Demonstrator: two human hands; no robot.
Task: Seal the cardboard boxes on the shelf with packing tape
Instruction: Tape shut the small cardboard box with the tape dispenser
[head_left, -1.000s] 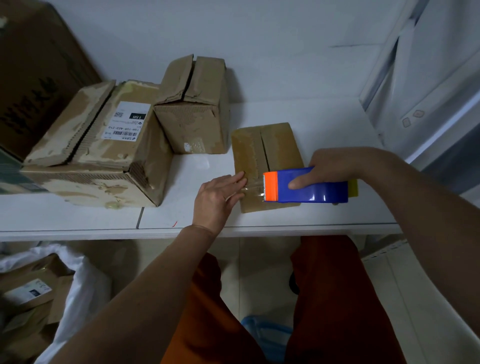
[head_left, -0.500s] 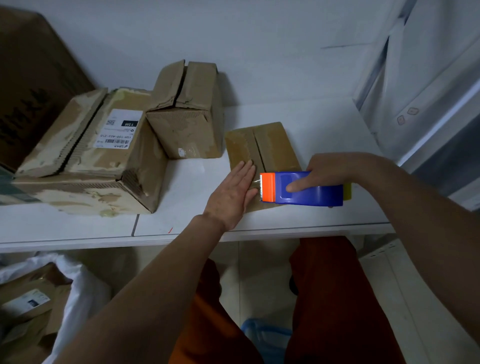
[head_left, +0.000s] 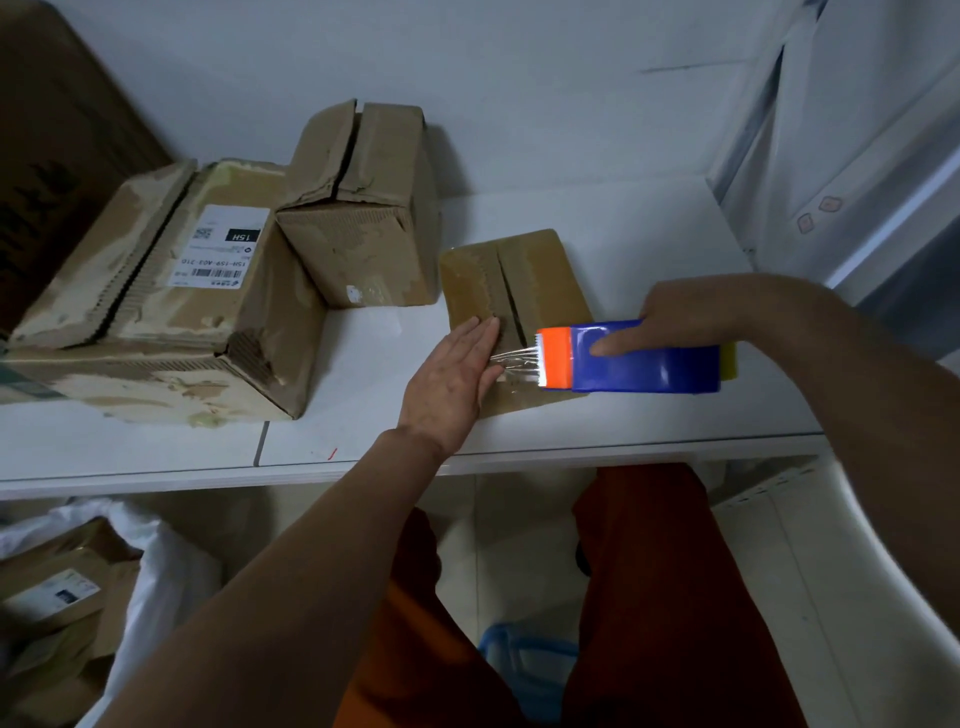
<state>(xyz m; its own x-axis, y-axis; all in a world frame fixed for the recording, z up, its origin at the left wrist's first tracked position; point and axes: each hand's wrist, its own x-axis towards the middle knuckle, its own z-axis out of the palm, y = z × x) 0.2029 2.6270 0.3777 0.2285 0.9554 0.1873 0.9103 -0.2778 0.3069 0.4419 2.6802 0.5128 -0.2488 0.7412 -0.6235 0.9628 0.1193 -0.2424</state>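
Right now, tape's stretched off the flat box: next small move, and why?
Probably tear it: tilt the tape dispenser so its toothed orange edge cuts the stretched tape. The left hand lies flat on the taped end on the flat box, and the right hand holds the dispenser on the far side of the seam.

"15H", "15H-159-A03-210" on large box's label (head_left: 221, 244)

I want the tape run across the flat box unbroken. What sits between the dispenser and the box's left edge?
Only the left hand, lying flat on the flat box and pinning the tape end. The dispenser is in the right hand.
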